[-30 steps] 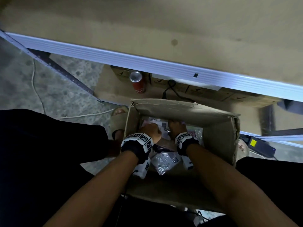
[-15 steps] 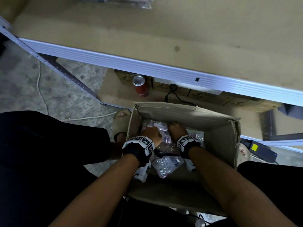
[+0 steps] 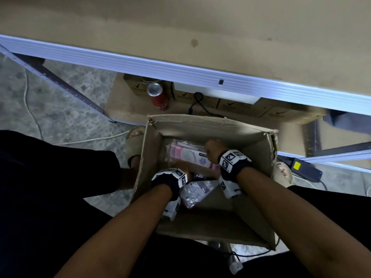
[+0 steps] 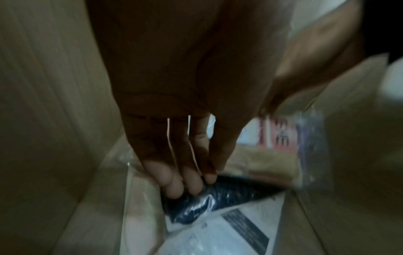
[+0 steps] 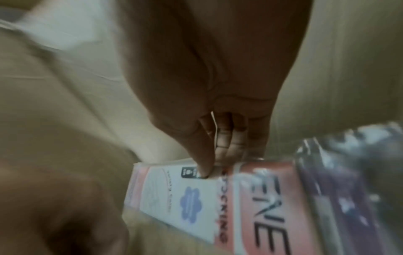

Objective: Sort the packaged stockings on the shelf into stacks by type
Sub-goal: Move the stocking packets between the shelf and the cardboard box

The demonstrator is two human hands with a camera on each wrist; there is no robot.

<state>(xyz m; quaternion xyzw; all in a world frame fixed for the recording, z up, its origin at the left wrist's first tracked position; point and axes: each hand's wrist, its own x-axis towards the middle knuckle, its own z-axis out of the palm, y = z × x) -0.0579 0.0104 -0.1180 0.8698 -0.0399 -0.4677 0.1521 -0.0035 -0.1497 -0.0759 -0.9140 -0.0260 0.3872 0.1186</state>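
Observation:
An open cardboard box point(image 3: 200, 121) stands on the floor between my legs, with both hands inside it. My right hand point(image 3: 212, 149) point(image 5: 213, 165) pinches the edge of a pink-and-white stocking packet point(image 3: 188, 155) point(image 5: 250, 198) between thumb and fingers and holds it tilted above the pile. Lower down, my left hand point(image 3: 181, 167) point(image 4: 189, 181) reaches in with straight fingers, whose tips touch a dark stocking packet point(image 4: 218, 198) in clear wrap. More clear-wrapped packets point(image 3: 197, 190) lie below. The brown shelf point(image 3: 180, 27) spans the top of the head view.
The shelf's metal front edge point(image 3: 180, 71) runs just beyond the box. Under it stand a red drink can point(image 3: 158, 96) and brown cartons point(image 3: 236, 105). A black adapter point(image 3: 305, 170) with a yellow label lies to the right. My sandalled feet point(image 3: 135, 141) flank the box.
My right hand has risen and moved right, lifting the pink-and-white packet out of the pile. My left hand has dropped a little deeper into the box.

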